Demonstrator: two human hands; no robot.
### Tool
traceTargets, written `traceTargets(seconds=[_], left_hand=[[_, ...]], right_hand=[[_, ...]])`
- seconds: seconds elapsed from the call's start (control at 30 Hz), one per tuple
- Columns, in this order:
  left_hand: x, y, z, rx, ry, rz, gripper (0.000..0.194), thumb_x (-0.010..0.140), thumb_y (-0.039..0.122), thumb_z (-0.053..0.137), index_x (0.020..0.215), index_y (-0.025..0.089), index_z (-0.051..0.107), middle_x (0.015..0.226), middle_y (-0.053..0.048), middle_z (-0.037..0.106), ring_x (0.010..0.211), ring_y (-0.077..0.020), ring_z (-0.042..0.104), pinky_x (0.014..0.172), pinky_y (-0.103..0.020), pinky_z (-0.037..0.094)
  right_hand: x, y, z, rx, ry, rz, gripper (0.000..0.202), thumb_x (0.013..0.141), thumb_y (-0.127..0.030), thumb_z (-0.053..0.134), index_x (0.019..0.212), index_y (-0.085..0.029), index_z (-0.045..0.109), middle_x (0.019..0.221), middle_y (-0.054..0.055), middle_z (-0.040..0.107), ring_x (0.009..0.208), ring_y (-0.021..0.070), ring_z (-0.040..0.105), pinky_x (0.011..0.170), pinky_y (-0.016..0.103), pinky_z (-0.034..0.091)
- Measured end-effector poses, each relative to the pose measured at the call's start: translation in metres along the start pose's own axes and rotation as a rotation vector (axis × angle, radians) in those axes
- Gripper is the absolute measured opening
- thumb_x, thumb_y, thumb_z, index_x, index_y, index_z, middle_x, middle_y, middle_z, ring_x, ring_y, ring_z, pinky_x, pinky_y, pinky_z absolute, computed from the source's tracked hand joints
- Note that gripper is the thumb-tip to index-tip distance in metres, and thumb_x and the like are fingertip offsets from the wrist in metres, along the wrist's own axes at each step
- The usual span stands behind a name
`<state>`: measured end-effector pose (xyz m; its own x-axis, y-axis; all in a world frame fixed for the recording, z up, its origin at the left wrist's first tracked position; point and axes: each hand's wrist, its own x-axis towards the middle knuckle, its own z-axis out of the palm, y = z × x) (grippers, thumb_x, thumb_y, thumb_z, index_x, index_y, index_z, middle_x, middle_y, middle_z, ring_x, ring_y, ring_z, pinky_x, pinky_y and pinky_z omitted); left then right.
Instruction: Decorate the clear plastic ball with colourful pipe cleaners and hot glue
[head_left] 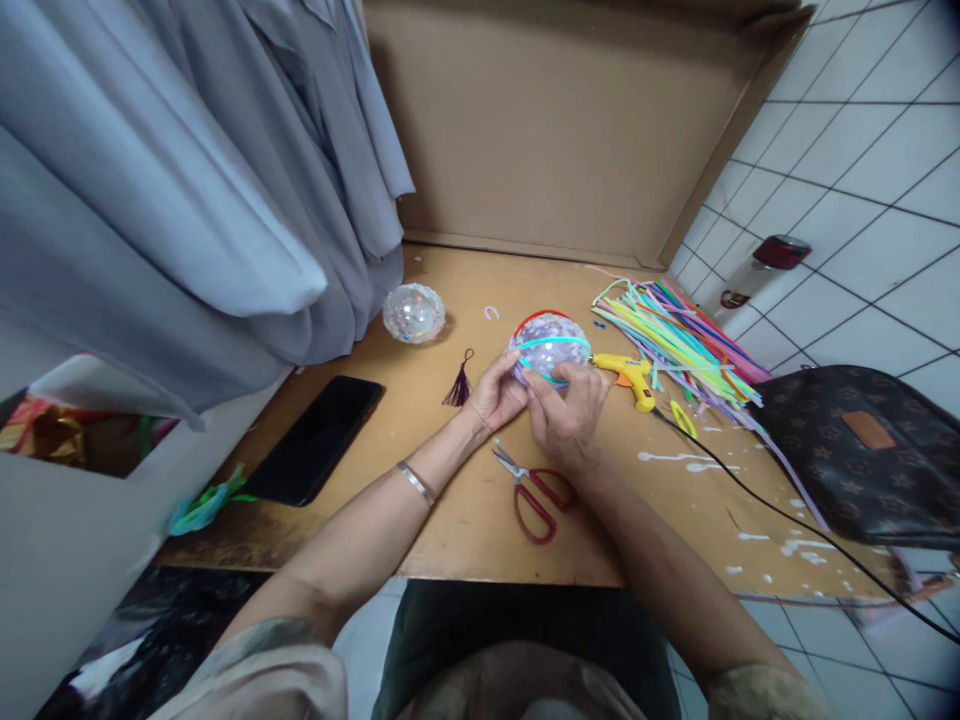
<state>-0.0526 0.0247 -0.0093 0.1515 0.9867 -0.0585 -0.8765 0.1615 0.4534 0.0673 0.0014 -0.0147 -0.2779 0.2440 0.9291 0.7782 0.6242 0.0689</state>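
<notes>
A clear round ball (553,354) with red, turquoise and purple strips around it is held above the wooden table. My left hand (499,393) grips its lower left side, with the fingers partly behind it. The fingers of my right hand (568,408) are bent and pressed on the ball's lower front, by the turquoise strip. Just right of the ball lies a yellow glue gun (631,376). Scissors with red handles (534,498) rest below my hands, and a dark tassel (460,383) lies to the left.
A second clear ball (414,314) and a black phone (316,440) are on the left, near a grey curtain (225,170). Colourful fuzzy sticks (675,335) and a brown bag (862,450) occupy the right. The glue gun's black cord (780,520) crosses the table's right part.
</notes>
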Motion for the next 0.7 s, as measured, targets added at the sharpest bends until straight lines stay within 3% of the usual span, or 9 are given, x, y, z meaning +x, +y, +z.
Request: traceTargets(seconds=[0.37, 0.7], left_hand=[[0.0019, 0.0005, -0.0038, 0.005, -0.023, 0.011, 0.027, 0.078, 0.022, 0.071, 0.105, 0.017, 0.066, 0.096, -0.005, 0.079, 0.103, -0.0244, 0.075, 0.105, -0.04, 0.054], [-0.0002, 0.0011, 0.0, 0.026, 0.006, 0.004, 0.015, 0.076, 0.023, 0.071, 0.09, 0.017, 0.066, 0.093, -0.007, 0.079, 0.112, -0.0276, 0.072, 0.107, -0.043, 0.053]], right_hand=[[-0.0028, 0.0013, 0.0011, 0.04, -0.047, 0.026, 0.029, 0.092, -0.016, 0.055, 0.112, -0.025, 0.074, 0.103, 0.01, 0.062, 0.1, 0.0237, 0.055, 0.093, 0.043, 0.043], [-0.0012, 0.0001, 0.0032, 0.067, -0.008, -0.004, 0.028, 0.091, -0.014, 0.057, 0.112, -0.023, 0.074, 0.102, 0.01, 0.063, 0.099, 0.0235, 0.055, 0.094, 0.043, 0.04]])
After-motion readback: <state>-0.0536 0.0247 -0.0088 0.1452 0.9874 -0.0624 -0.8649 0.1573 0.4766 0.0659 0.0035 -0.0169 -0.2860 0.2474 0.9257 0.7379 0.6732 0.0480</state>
